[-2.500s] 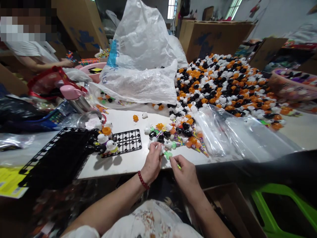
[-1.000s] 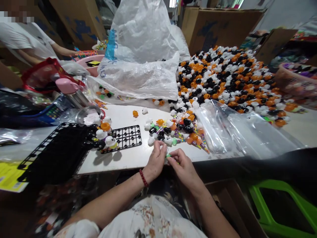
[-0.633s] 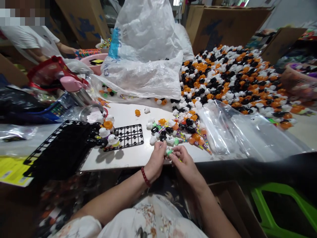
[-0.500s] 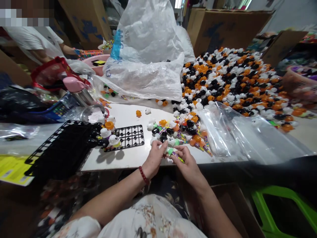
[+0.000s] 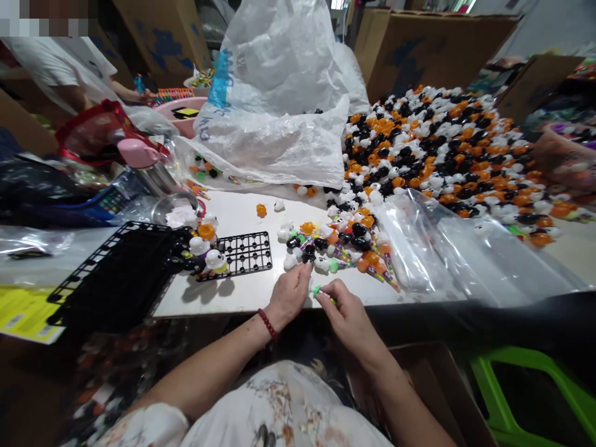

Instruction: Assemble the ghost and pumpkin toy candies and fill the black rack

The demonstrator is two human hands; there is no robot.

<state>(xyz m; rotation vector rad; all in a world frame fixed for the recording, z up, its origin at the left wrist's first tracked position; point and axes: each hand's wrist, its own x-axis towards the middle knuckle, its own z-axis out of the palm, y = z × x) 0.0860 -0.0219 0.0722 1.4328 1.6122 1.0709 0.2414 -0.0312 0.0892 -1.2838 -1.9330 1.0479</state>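
Note:
My left hand (image 5: pixel 291 292) is closed near the table's front edge, around a small white piece that its fingers mostly cover. Close beside it, my right hand (image 5: pixel 343 305) pinches a patterned stick with a green collar (image 5: pixel 317 290); the collar faces my left hand. Just beyond my hands lies a loose group of finished-looking sticks with orange, white and black heads (image 5: pixel 358 242). To the left, a black grid rack (image 5: pixel 246 253) holds several sticks with white, orange and black heads (image 5: pixel 205 248) at its left end.
A big heap of orange, black and white heads (image 5: pixel 433 149) covers the back right. Clear plastic bags (image 5: pixel 447 254) lie before it, and a white sack (image 5: pixel 274 136) stands behind. Stacked black racks (image 5: pixel 112 273) are at left. A co-worker's arm (image 5: pixel 125 93) shows at back left.
My hands have turned slightly and the held stick sits a little lower and further left, with more of it covered by my right fingers. The co-worker's hand has shifted.

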